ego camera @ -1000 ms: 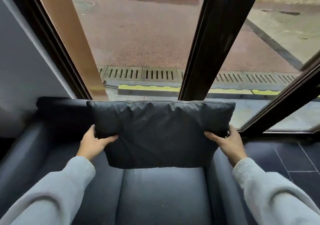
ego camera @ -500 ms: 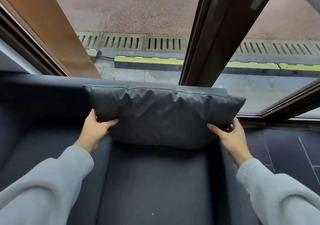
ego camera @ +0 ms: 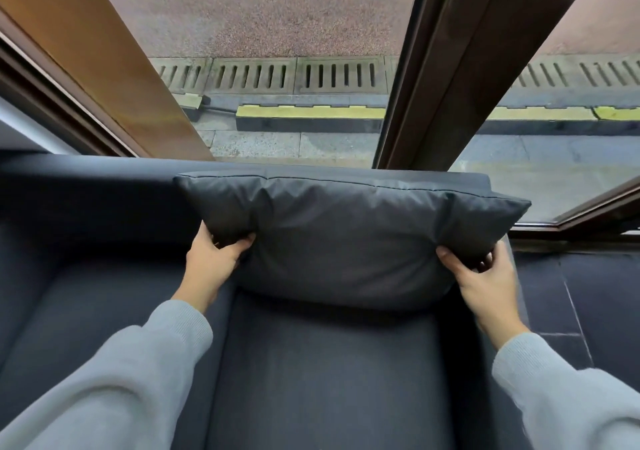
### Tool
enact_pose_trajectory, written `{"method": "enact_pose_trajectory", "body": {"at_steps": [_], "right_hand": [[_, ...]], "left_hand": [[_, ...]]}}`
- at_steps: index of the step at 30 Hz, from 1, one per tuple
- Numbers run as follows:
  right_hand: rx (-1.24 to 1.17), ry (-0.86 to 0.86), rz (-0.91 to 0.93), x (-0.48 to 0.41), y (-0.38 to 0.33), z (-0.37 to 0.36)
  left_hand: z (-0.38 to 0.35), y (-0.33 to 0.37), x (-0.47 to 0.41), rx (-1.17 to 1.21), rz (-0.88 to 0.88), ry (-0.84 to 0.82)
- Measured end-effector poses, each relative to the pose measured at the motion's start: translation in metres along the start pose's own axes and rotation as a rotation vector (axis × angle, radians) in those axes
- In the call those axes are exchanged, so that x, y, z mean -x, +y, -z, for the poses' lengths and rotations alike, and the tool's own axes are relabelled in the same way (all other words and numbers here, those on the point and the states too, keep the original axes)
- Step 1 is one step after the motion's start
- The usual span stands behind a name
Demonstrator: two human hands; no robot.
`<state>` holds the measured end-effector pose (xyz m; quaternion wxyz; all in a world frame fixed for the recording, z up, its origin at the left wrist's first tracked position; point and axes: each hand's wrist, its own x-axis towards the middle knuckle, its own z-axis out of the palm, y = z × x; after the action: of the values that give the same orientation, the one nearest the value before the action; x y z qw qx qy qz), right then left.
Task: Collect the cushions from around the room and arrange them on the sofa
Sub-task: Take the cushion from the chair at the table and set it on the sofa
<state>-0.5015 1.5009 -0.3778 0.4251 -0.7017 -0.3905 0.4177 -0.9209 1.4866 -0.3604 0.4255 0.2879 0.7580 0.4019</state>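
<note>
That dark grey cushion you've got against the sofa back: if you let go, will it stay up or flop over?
The dark grey rectangular cushion looks soft: its fabric bunches where the left hand and right hand pinch its lower corners. It probably slumps slightly. It seems to lean on the dark blue sofa's backrest with its bottom edge on the seat, so it likely stays up.

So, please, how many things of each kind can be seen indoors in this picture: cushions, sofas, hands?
Cushions: 1, the dark cushion standing against the sofa back
Sofas: 1, the dark sofa
Hands: 2, left hand and right hand, each gripping a lower corner of the cushion
Total: 4
</note>
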Motion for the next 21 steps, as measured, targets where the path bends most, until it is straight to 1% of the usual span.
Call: {"method": "enact_pose_trajectory", "body": {"at_steps": [2,7,9,11,12,14,15,16,17,19,21], "right_hand": [[0.029,0.014,-0.009,-0.004,-0.001,-0.002],[0.204,0.008,-0.043,0.011,-0.023,0.002],[0.283,0.026,-0.011,0.021,-0.037,0.002],[0.386,0.042,0.057,0.030,-0.052,0.001],[0.438,0.052,0.116,0.039,-0.064,0.002],[0.574,0.056,0.254,0.049,-0.081,-0.001],[0.649,0.054,0.339,0.054,-0.093,-0.002],[0.744,0.022,0.401,0.057,-0.104,-0.003],[0.859,-0.046,0.418,0.054,-0.109,-0.007],[1.078,-0.208,0.373,0.049,-0.117,-0.012],[1.172,-0.276,0.325,0.046,-0.119,-0.017]], "left_hand": [[-0.002,0.001,0.001,-0.119,-0.001,0.031],[0.008,0.012,0.017,-0.414,0.007,0.033],[0.008,0.019,0.027,-0.536,-0.046,0.060],[0.007,0.028,0.042,-0.661,-0.166,0.092],[0.010,0.038,0.053,-0.735,-0.261,0.125],[0.011,0.052,0.063,-0.951,-0.512,0.165],[0.013,0.062,0.067,-1.037,-0.628,0.158],[0.014,0.072,0.070,-1.128,-0.685,0.108],[0.013,0.077,0.068,-1.212,-0.668,0.039],[0.011,0.086,0.067,-1.301,-0.546,-0.078],[0.012,0.093,0.067,-1.327,-0.458,-0.127]]}}
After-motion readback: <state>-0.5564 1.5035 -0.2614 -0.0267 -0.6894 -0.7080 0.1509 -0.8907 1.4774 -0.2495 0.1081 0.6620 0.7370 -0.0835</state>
